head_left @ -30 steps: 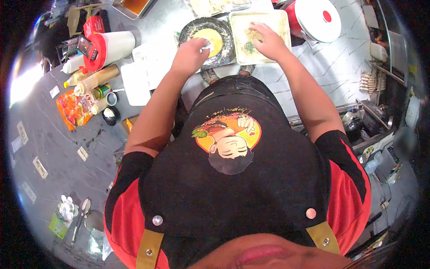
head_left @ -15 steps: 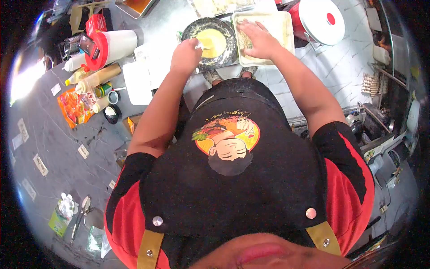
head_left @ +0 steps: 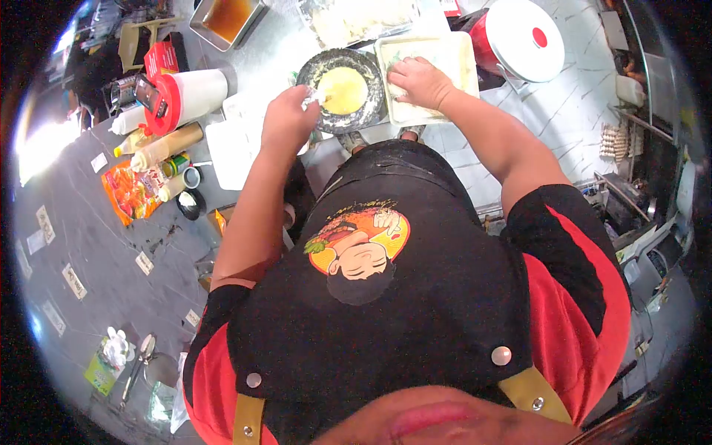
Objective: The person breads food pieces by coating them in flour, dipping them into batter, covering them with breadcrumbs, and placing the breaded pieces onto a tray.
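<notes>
A round black bowl (head_left: 374, 104), smeared with pale residue, holds a yellow liquid (head_left: 346, 87). At its left rim is my left hand (head_left: 288, 117), fingers closed round a small whitish thing that points into the bowl; its kind is unclear. Right of the bowl stands a cream rectangular tray (head_left: 469, 74) with pale, crumb-like or floury stuff in it. My right hand (head_left: 420, 83) is down in this tray, its fingers curled and bunched together near the left side. Whatever lies beneath those fingers is hidden.
Behind the bowl is a clear tray (head_left: 356, 22) of pale food; a metal pan (head_left: 228, 22) of brown liquid stands left of it. A red-and-white lidded container (head_left: 523, 41) stands at right. Squeeze bottles (head_left: 170, 144) and an orange packet (head_left: 130, 193) sit on the left counter.
My right hand has gone from fingers spread flat over the tray to curled and bunched. My left hand has drawn back from over the yellow liquid to the bowl's left rim.
</notes>
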A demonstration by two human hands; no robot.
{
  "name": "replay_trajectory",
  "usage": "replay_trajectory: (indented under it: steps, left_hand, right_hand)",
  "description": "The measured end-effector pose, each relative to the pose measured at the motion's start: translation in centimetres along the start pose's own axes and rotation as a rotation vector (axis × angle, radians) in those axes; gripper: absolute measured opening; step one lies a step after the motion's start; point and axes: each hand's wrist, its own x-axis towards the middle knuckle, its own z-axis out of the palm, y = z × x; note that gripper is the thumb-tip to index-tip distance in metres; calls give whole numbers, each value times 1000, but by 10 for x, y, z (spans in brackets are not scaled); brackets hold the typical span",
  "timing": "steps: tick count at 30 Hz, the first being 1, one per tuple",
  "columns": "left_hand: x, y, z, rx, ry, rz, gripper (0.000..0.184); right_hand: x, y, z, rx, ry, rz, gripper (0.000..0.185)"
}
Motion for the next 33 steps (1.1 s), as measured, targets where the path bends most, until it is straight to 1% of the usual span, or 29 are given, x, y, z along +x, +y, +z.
replay_trajectory:
  steps: [1,3,6,9,12,13,16,17,19,21,22,23,24,26,27,29,30,32,33]
  left_hand:
    - [-1,5,-5,-19,29,13,29]
    - [-2,14,-18,-43,20,5,29]
    - [-4,30,-35,-32,8,20,32]
    - [-4,44,-45,-45,-2,18,33]
    - [2,59,-41,-137,-32,72,32]
    - [4,64,-38,-175,-43,99,32]
    - [15,91,-27,-180,-97,202,32]
    - [20,100,-20,-141,-127,224,32]
    - [31,116,-2,-192,-161,250,31]
    - [44,128,19,-306,-194,285,32]
    - [54,128,37,-260,-219,281,33]
    - [65,127,59,-215,-243,275,33]
    - [76,123,79,-169,-265,268,33]
    - [92,114,108,5,-350,260,34]
    - [97,109,118,94,-392,255,35]
    - [97,106,118,113,-360,272,36]
    - [96,104,117,124,-345,279,37]
    - [90,108,104,113,-322,223,40]
    - [87,110,93,108,-308,195,42]
  right_hand:
    - [2,1,-2,9,-11,0,53]
    - [6,5,-7,24,-34,1,48]
    - [1,12,-23,230,41,234,41]
    - [-3,20,-14,603,233,415,36]
    - [-3,19,28,1267,118,608,38]
    - [-6,12,27,1354,166,604,35]
    - [-15,10,-7,1623,135,814,30]
    - [-23,11,-14,1696,199,802,30]
    - [-44,17,-32,1828,341,771,30]
    - [-61,18,-52,1807,394,765,30]
    - [-69,19,-58,1796,418,761,30]
    - [-76,25,-58,1789,367,744,29]
    - [-81,24,-62,1753,364,749,30]
    - [-87,19,-74,1686,354,752,32]
    - [-88,19,-77,1557,281,778,34]
    - [-89,22,-76,1301,139,822,38]
    - [-86,22,-75,1066,146,738,41]
    - [-73,20,-67,603,155,557,48]
    - [-63,17,-62,539,144,582,51]
